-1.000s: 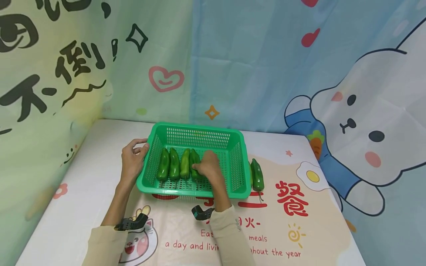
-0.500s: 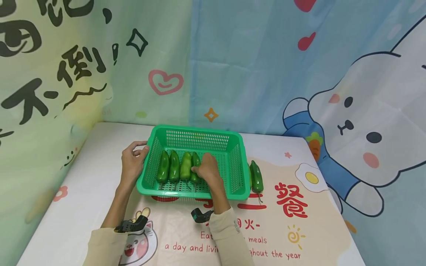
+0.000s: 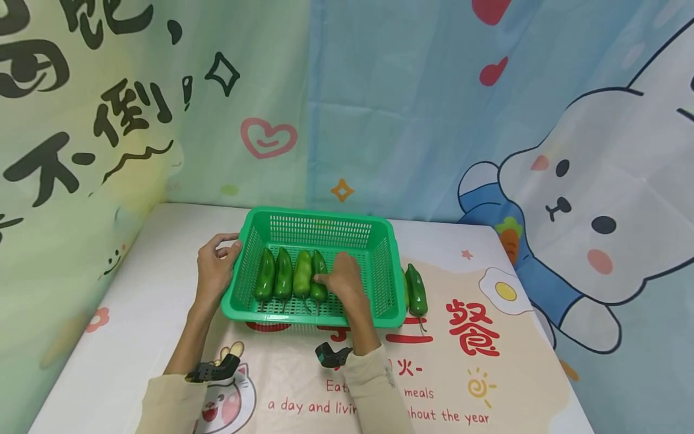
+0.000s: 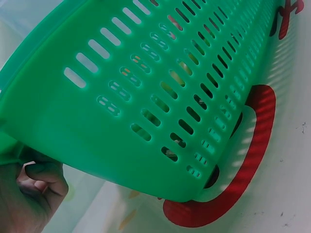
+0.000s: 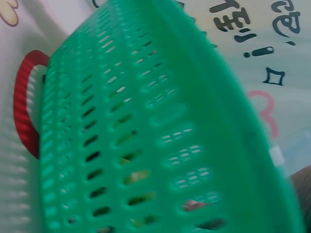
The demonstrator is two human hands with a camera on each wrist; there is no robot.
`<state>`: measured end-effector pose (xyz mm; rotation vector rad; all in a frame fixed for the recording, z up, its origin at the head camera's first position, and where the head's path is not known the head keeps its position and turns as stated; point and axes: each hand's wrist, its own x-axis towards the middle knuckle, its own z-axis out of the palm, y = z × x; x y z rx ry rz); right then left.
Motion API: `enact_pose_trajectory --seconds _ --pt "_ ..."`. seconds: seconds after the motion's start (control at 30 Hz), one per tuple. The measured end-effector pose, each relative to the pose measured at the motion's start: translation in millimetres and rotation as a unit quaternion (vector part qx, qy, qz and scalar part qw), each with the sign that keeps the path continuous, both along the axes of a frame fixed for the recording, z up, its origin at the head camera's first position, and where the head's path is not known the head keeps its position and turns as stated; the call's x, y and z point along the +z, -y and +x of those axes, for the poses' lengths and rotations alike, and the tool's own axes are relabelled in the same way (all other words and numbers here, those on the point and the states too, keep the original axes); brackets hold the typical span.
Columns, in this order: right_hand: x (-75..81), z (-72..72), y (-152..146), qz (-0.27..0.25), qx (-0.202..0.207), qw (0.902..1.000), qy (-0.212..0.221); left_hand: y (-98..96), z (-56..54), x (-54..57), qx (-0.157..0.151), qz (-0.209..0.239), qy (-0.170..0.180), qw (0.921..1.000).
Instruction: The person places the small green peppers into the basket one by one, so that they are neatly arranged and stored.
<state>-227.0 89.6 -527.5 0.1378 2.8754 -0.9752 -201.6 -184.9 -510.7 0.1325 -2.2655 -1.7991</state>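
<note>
A green plastic basket [image 3: 320,320] with slotted walls stands on the table. Inside, several green chili peppers [image 3: 284,274] lie side by side, stems toward the near wall. My left hand [image 3: 215,265] holds the basket's left end, thumb and index finger at the rim; in the left wrist view, that hand [image 4: 36,194] shows curled fingers under the rim. My right hand [image 3: 343,278] reaches into the basket, its thumb overlapping the edge of the rightmost pepper [image 3: 318,294] there. Its other fingers are mostly hidden. In the right wrist view, the basket wall [image 5: 141,107] covers most of that hand.
Just outside the basket's right end lies another green pepper [image 3: 417,290], with one more partly hidden behind the basket wall. A printed mat [image 3: 520,355] covers part of the white table [image 3: 125,289]. A patterned curtain [image 3: 379,138] hangs behind.
The rightmost pepper in the basket has settled parallel with its neighbours. My right hand has since shifted slightly to the right of it. My left hand keeps its place at the rim.
</note>
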Motion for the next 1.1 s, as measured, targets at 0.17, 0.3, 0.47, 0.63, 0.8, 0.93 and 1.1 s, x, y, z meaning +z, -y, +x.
enact_pose_trajectory --seconds 0.17,0.3,0.47,0.63,0.8,0.93,1.1 --pt "46.6 26.0 -10 -0.052 -0.001 0.9984 -0.021 -0.3 -1.1 -2.2 -0.001 0.005 0.004 1.0000" --pt "81.2 47.5 -23 -0.100 -0.014 0.9947 -0.023 0.3 -1.8 -4.8 0.002 0.006 0.012 0.9999" --pt "96.6 54.2 -44 -0.121 -0.035 0.9919 -0.020 1.3 -1.4 -4.2 0.008 0.006 0.012 0.9999" --pt "104.8 56.8 -69 -0.164 -0.034 0.9857 -0.019 0.8 -0.6 -2.9 0.005 0.005 0.005 1.0000" --pt "110.6 62.4 -90 -0.202 -0.058 0.9776 -0.005 -0.1 -0.5 -1.2 0.004 0.004 0.004 1.0000" --pt "109.8 65.5 -104 -0.229 -0.080 0.9701 -0.015 -0.2 -0.9 -0.8 0.007 0.002 0.011 0.9999" --pt "107.7 69.4 -119 -0.247 -0.106 0.9628 -0.026 -0.4 -1.2 -1.6 0.007 -0.003 0.020 0.9998"
